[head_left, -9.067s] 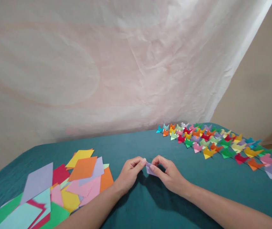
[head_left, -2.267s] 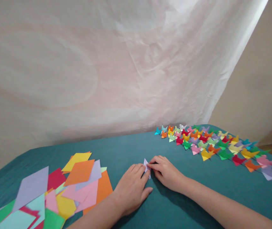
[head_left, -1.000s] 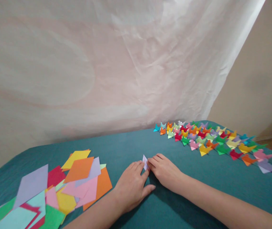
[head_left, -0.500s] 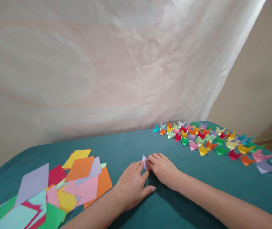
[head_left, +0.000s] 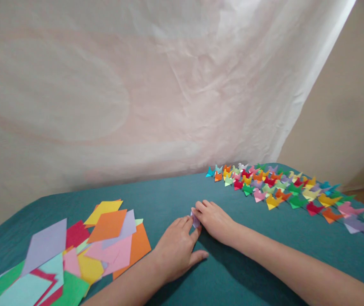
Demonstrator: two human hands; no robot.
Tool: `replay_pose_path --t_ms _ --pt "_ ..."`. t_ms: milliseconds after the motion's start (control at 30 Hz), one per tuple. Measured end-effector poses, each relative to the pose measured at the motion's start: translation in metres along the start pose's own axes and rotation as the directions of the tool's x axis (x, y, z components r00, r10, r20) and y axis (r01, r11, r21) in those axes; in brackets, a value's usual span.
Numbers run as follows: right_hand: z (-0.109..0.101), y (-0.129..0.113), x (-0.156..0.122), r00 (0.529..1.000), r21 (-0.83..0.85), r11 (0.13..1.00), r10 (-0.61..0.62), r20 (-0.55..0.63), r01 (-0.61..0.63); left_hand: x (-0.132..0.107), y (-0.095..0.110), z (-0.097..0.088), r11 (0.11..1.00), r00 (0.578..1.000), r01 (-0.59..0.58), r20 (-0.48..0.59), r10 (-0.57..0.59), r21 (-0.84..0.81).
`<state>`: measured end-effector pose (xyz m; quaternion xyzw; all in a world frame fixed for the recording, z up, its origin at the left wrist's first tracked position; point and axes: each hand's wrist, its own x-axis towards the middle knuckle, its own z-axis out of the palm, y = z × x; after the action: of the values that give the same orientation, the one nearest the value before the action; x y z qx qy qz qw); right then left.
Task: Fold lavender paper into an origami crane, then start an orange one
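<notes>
A small folded piece of lilac paper [head_left: 195, 219] lies on the table between my hands, partly covered by fingers. My left hand [head_left: 178, 242] lies low over the table; its index and middle fingertips hold the paper down at its left and lower edges, while the thumb sticks out apart to the right. From the right, my right hand [head_left: 214, 219] is closed with its fingertips on the upper part of the paper. The paper's top point is mostly hidden under those fingers.
Loose sheets of coloured paper [head_left: 108, 224] are heaped at the left of the green-covered table [head_left: 159, 191]. Rows of small folded paper birds [head_left: 274, 201] stand along the right and far right. A pale hanging sheet [head_left: 156, 93] closes off the back.
My right hand has moved slightly up and left over the paper, and the paper's upper tip, upright before, is now bent down or covered. My left hand has stayed put.
</notes>
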<state>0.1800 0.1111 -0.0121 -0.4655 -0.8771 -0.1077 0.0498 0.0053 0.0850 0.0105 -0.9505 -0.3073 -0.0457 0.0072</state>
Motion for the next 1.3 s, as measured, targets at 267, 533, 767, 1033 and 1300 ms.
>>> replay_pose_path --t_ms 267,533,767,1033,1300 --pt "0.001 0.002 0.011 0.999 -0.016 1.000 -0.006 0.034 0.006 -0.001 0.000 0.000 1.000 0.999 -0.010 -0.032 0.010 -0.009" --pt "-0.004 0.024 0.002 0.994 0.191 0.980 -0.073 0.078 0.057 -0.002 -0.013 -0.005 0.993 0.996 -0.087 -0.006 0.087 -0.083" --pt "-0.001 0.031 -0.002 0.995 0.276 0.960 -0.063 0.083 0.038 0.001 -0.008 -0.010 0.990 0.996 -0.084 0.025 0.087 -0.112" --pt "-0.002 0.028 -0.002 0.997 0.222 0.975 -0.034 0.073 0.017 -0.003 0.002 -0.021 0.994 0.996 -0.066 0.058 0.071 -0.083" --pt "-0.002 0.027 -0.003 0.997 0.192 0.981 -0.029 0.069 0.015 -0.005 0.004 -0.031 0.984 0.992 -0.107 0.046 0.114 -0.141"
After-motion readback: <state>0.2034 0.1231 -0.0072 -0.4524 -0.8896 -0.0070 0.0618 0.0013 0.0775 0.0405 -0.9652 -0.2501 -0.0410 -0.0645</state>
